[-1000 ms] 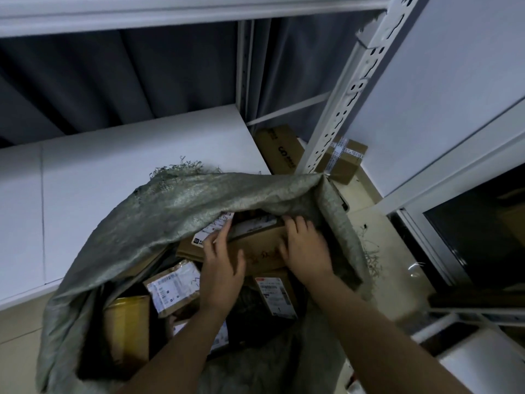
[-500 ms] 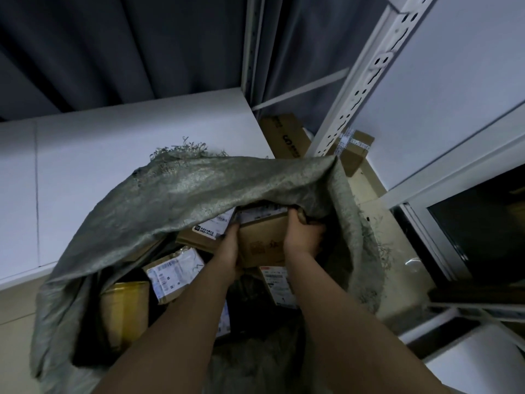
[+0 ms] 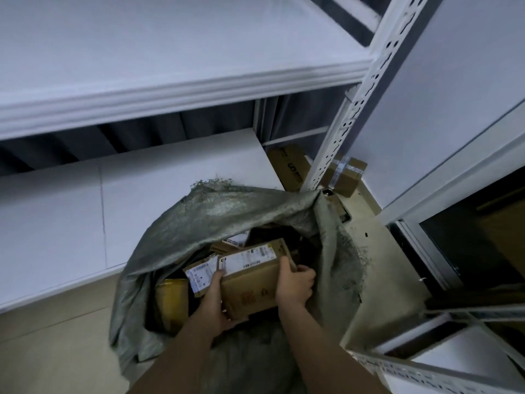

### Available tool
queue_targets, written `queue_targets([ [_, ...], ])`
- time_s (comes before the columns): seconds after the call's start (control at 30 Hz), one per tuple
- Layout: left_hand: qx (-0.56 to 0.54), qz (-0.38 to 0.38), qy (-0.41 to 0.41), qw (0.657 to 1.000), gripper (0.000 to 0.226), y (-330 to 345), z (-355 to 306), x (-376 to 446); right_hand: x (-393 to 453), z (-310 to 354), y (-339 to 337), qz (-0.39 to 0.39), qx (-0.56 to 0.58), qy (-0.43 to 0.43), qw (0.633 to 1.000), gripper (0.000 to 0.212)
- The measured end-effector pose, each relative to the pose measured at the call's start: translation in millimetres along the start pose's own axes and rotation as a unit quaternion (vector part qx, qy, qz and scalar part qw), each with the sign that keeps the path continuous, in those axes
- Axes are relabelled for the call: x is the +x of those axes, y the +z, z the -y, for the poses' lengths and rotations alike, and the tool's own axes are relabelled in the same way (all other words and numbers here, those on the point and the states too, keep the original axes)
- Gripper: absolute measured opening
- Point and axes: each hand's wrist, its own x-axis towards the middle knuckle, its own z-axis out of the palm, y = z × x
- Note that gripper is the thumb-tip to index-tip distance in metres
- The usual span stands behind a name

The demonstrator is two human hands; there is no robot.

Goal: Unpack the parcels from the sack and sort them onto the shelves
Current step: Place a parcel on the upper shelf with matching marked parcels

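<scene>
- Bare forearms reach down into the sack; the left hand (image 3: 214,304) cups the lower left corner of a cardboard parcel (image 3: 252,280), and the right hand (image 3: 294,285) curls over its right edge.
- Matte and rectangular, the parcel is tilted in the sack's mouth and carries a white printed label.
- Woven grey-green sack (image 3: 204,220), frayed at the rim, holds more labelled boxes.
- Smooth white shelves (image 3: 159,172) lie beyond.
</scene>
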Motion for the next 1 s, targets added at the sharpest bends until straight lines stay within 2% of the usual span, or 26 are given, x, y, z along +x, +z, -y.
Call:
queue_targets([
  [0.1, -0.006, 0.01, 0.017, 1.0, 0.066, -23, 6, -32, -27, 0, -16, 0.021, 0.026, 0.019, 0.999, 0.071],
  [0.2, 0.015, 0.053, 0.071, 0.996, 0.051, -38, 5, -67, -54, 4, -28, 0.068, 0.091, 0.084, 0.99, 0.087],
  [0.3, 0.061, 0.072, 0.122, 0.988, 0.048, -47, -3, -98, -76, 15, -42, 0.178, 0.169, 0.117, 0.962, 0.078],
  [0.43, 0.075, 0.124, 0.164, 0.976, 0.054, -55, -24, -132, -91, 43, -57, 0.288, 0.192, 0.039, 0.937, 0.076],
  [0.63, 0.111, 0.177, 0.243, 0.947, 0.049, -46, -55, -181, -112, 84, -82, 0.409, 0.211, -0.093, 0.883, 0.087],
  [0.67, 0.109, 0.182, 0.253, 0.944, 0.05, -43, -60, -189, -116, 90, -84, 0.411, 0.208, -0.124, 0.879, 0.084],
  [0.73, 0.112, 0.181, 0.262, 0.941, 0.056, -37, -69, -203, -123, 101, -86, 0.361, 0.161, -0.207, 0.895, 0.081],
  [0.8, 0.12, 0.184, 0.277, 0.935, 0.055, -33, -75, -214, -130, 111, -87, 0.282, 0.097, -0.317, 0.9, 0.094],
  [0.9, 0.099, 0.194, 0.296, 0.93, 0.041, -27, -82, -225, -142, 121, -91, 0.218, 0.036, -0.438, 0.872, 0.11],
  [1.0, 0.083, 0.222, 0.295, 0.926, 0.036, -19, -86, -237, -152, 123, -95, 0.173, -0.013, -0.536, 0.826, 0.112],
])
